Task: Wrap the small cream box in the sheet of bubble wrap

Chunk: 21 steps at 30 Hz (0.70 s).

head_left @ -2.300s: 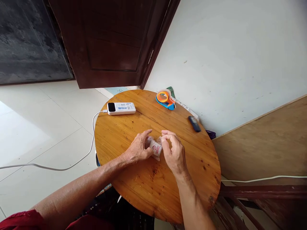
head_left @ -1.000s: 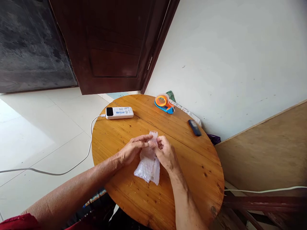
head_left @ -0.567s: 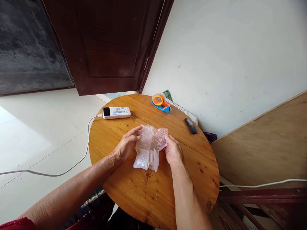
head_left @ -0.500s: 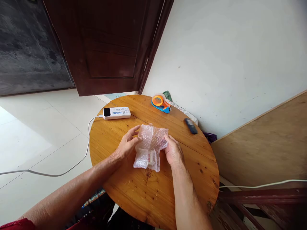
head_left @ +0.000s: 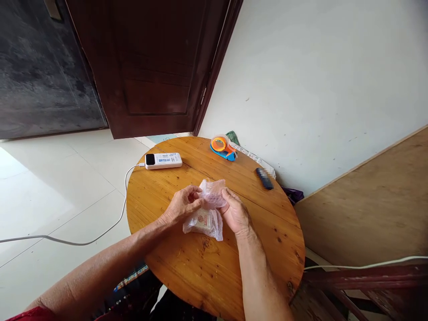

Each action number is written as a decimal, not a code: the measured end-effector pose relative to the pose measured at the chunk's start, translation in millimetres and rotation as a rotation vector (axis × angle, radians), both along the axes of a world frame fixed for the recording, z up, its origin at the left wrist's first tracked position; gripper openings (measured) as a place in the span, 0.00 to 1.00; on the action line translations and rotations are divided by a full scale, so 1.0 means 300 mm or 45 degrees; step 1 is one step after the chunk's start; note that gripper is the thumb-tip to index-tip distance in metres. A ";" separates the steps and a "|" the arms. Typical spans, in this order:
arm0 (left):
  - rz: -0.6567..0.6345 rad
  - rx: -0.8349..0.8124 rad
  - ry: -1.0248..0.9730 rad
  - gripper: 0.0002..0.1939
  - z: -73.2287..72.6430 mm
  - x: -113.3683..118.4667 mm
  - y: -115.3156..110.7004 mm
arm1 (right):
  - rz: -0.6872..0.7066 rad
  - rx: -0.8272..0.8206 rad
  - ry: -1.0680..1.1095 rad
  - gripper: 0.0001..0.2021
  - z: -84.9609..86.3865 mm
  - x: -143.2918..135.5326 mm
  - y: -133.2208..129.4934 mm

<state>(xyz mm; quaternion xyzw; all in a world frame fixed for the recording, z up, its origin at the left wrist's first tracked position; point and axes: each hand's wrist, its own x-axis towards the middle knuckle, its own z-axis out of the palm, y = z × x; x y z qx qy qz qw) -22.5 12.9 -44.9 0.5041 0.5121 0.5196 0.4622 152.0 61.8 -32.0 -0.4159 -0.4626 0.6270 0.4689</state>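
Clear bubble wrap (head_left: 214, 192) is in front of me, its far part lifted and folded between my hands. My left hand (head_left: 183, 204) has its curled fingers and thumb at the wrap's left edge. On the other side, my right hand (head_left: 236, 213) grips the wrap with the thumb on top and fingers underneath. In the near part of the wrap lies a small flat pale item (head_left: 202, 219) with reddish print, seen through the plastic; its exact kind is unclear.
The round wooden table (head_left: 214, 276) also bears a white power bank (head_left: 163, 161) with a cable (head_left: 123, 209), an orange and blue tape dispenser (head_left: 223, 148) and a dark blurred object (head_left: 264, 179). A white wall (head_left: 317, 89) stands beyond the table.
The upper part of the bubble wrap has been folded inward and bunched smaller. My hands have come closer together, and more of the printed item shows.
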 end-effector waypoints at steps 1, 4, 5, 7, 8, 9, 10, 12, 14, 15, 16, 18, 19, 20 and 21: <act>-0.013 -0.026 -0.107 0.17 0.012 -0.009 0.004 | -0.073 0.028 -0.038 0.19 -0.003 0.008 0.008; 0.051 -0.082 -0.350 0.14 0.063 -0.051 0.035 | -0.322 0.130 -0.249 0.21 -0.014 0.048 0.039; 0.087 -0.113 -0.390 0.13 0.078 -0.066 0.052 | -0.379 0.163 -0.321 0.21 -0.018 0.063 0.048; 0.128 -0.180 -0.382 0.12 0.097 -0.090 0.093 | -0.456 0.206 -0.428 0.22 -0.027 0.089 0.063; 0.149 -0.186 -0.312 0.11 0.098 -0.098 0.114 | -0.484 0.219 -0.473 0.22 -0.031 0.100 0.067; 0.179 -0.183 -0.235 0.10 0.095 -0.102 0.133 | -0.513 0.232 -0.533 0.21 -0.036 0.108 0.070; 0.199 -0.181 -0.188 0.09 0.089 -0.104 0.148 | -0.540 0.244 -0.604 0.20 -0.041 0.114 0.072; 0.268 -0.154 -0.112 0.08 0.075 -0.104 0.159 | -0.581 0.267 -0.761 0.16 -0.049 0.121 0.075; 0.333 -0.024 0.047 0.12 0.073 -0.102 0.146 | -0.608 0.293 -0.918 0.12 -0.055 0.121 0.077; 0.339 0.083 0.174 0.14 0.080 -0.102 0.132 | -0.614 0.307 -0.993 0.10 -0.057 0.120 0.078; 0.306 0.209 0.336 0.14 0.092 -0.101 0.117 | -0.617 0.320 -1.065 0.10 -0.057 0.118 0.078; 0.050 0.358 0.526 0.15 0.125 -0.099 0.088 | -0.611 0.335 -1.198 0.12 -0.055 0.114 0.076; -0.119 0.386 0.557 0.20 0.142 -0.096 0.078 | -0.603 0.339 -1.256 0.14 -0.053 0.113 0.075; -0.271 0.369 0.555 0.25 0.157 -0.093 0.072 | -0.596 0.342 -1.306 0.15 -0.051 0.111 0.073; -0.410 0.329 0.545 0.30 0.169 -0.090 0.070 | -0.588 0.345 -1.347 0.16 -0.050 0.110 0.072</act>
